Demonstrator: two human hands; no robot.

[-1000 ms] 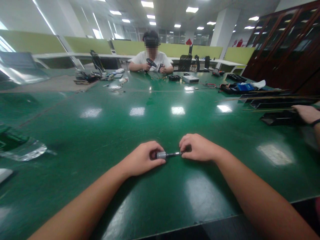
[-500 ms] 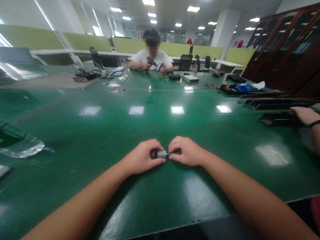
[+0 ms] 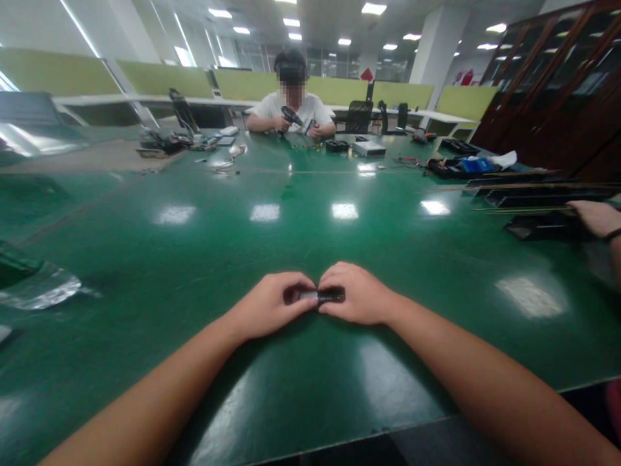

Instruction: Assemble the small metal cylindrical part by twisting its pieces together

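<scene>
At the tabletop (image 3: 301,246), the left hand (image 3: 268,305) and right hand (image 3: 365,296) pinch a grey tool (image 3: 309,295), probably light and hard, best held round its sides.

Free passage is offered across the middle of the glossy green desk (image 3: 233,252); both flanks and the far side are obstructed.
Between the left grip (image 3: 272,301) and right grip (image 3: 356,294), the gap is nearly closed by fingertips and filled by a small grey-and-dark cylindrical object (image 3: 332,295). Sideways passage near the front edge is barred by both forearms, between which a wedge of open surface is left. The left flank is blocked by a clear, green-banded plastic object (image 3: 46,291); the right, by long black channel-shaped pieces (image 3: 538,196) and another person's hand (image 3: 594,217). Beyond, reach is limited by a flat silver-grey box (image 3: 369,149) and a dark heap of mixed parts (image 3: 165,142).
</scene>
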